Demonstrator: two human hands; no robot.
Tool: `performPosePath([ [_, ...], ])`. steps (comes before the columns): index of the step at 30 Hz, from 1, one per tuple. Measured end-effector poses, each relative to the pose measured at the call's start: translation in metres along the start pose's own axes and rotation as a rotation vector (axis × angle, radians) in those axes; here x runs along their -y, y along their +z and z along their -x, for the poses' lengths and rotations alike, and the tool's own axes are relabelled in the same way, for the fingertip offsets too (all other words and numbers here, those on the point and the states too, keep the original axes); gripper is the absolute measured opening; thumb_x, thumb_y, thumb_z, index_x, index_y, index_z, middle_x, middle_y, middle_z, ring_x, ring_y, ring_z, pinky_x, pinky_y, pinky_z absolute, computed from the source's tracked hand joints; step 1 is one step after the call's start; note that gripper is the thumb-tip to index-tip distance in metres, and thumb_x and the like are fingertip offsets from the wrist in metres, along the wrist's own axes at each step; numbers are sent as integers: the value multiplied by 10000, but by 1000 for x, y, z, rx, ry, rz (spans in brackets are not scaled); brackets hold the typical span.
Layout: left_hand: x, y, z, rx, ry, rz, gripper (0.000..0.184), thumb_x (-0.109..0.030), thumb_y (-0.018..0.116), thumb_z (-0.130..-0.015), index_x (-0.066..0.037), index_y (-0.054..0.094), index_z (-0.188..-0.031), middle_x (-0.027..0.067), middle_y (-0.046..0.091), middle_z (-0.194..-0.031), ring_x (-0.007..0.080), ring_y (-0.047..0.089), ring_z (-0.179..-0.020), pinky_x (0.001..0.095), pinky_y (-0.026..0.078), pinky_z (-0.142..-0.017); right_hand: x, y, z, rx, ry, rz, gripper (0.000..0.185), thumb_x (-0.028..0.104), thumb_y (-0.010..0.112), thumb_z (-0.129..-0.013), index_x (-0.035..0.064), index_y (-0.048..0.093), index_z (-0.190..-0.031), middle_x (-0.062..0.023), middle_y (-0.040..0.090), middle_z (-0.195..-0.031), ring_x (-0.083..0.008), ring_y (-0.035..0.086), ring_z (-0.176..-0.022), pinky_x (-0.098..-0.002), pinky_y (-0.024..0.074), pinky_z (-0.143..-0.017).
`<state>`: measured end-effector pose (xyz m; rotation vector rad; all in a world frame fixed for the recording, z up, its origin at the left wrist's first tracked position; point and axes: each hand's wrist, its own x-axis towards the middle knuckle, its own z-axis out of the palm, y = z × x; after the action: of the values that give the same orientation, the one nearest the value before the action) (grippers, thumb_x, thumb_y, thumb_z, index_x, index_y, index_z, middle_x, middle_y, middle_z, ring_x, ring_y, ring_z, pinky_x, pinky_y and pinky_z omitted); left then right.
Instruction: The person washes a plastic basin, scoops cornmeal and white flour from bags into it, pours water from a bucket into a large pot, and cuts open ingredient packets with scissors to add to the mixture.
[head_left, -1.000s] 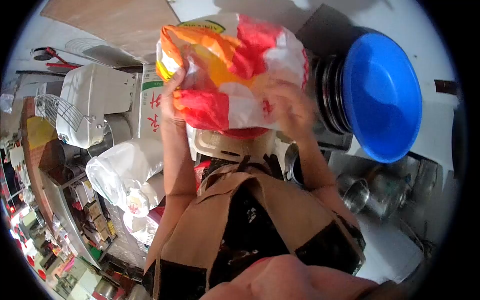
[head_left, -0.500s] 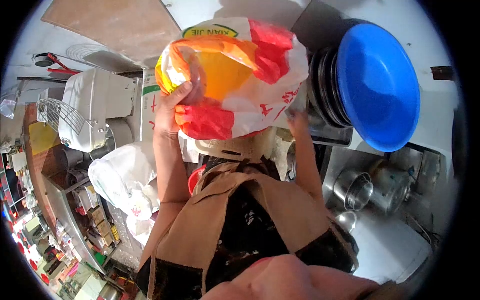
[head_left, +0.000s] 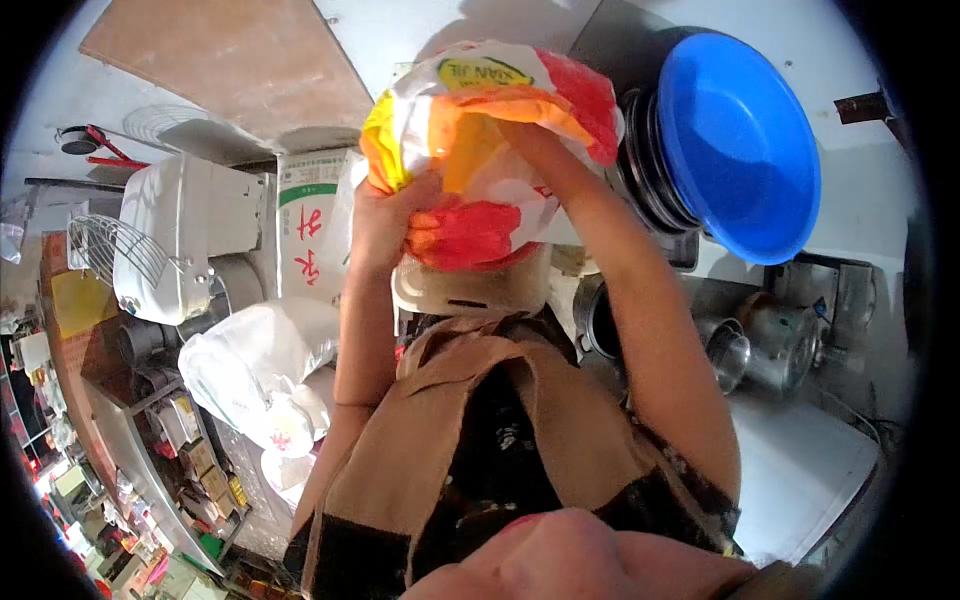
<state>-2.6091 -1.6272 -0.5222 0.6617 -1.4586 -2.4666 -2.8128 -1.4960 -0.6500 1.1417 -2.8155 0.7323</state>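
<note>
A large plastic bag, white with red, orange and yellow print, is held up in front of my body with its mouth toward me. My left hand grips the bag's rim on the left side, fingers closed on the plastic. Through the bag's opening reaches my right hand; its fingers are hidden inside, so whether they hold anything cannot be seen. Below the bag is a beige plastic basket, close to my apron.
At right, a blue basin leans beside stacked dark pans. Metal pots stand below them. To the left are a white box with red writing, a white plastic bag, a white appliance and a wire rack.
My right hand has gone from the bag's lower right side into its opening. The bag and my left hand have shifted to the right, and the bag's mouth looks narrower.
</note>
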Motion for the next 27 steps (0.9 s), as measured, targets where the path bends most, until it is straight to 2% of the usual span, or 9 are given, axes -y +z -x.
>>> performPosePath([
  [3,0,6,-12,18,24,-112,233,-64,648,-806,26,581,-1011,41,622,-874,113,605,-741,234,499,-654,11,-23,26,301,141,-131,489,387,535,-849,77,463,-1220,-192,550,-1142,-297,570,-1032,-372,479,-854],
  [6,-2,9,-21,26,45,-142,218,-61,644,-806,21,588,-1000,36,622,-867,100,596,-739,233,492,-664,5,-28,38,410,236,-294,501,404,529,-850,82,456,-1227,-187,546,-1149,-292,568,-1036,-372,480,-855],
  [12,3,21,-35,31,63,-229,192,-61,643,-803,15,603,-975,14,613,-836,71,565,-716,216,465,-636,-14,12,27,348,386,-739,527,439,516,-853,92,441,-1242,-176,537,-1162,-283,564,-1045,-372,482,-856],
  [15,4,36,-40,11,5,-299,197,-28,636,-794,-2,587,-983,18,613,-870,88,580,-749,233,487,-678,-16,34,15,318,414,-964,540,456,510,-854,97,433,-1249,-170,533,-1169,-278,563,-1049,-372,483,-856],
  [18,12,45,-44,71,88,-425,158,-44,638,-797,-10,593,-945,0,598,-824,72,549,-687,219,454,-628,-13,44,9,297,414,-1153,552,474,504,-855,102,426,-1256,-165,529,-1176,-274,561,-1054,-372,484,-857],
  [22,12,60,-42,68,92,-464,152,-30,629,-795,-8,594,-942,1,599,-827,78,553,-698,220,458,-640,-12,30,4,236,365,-1319,570,497,495,-856,109,416,-1266,-157,523,-1185,-268,559,-1059,-372,486,-858],
  [27,6,60,-37,22,48,-353,135,-5,603,-799,-3,587,-933,0,589,-824,83,547,-694,226,450,-613,-12,-28,10,192,339,-1414,591,525,485,-858,118,403,-1278,-148,516,-1197,-260,556,-1067,-372,487,-859],
])
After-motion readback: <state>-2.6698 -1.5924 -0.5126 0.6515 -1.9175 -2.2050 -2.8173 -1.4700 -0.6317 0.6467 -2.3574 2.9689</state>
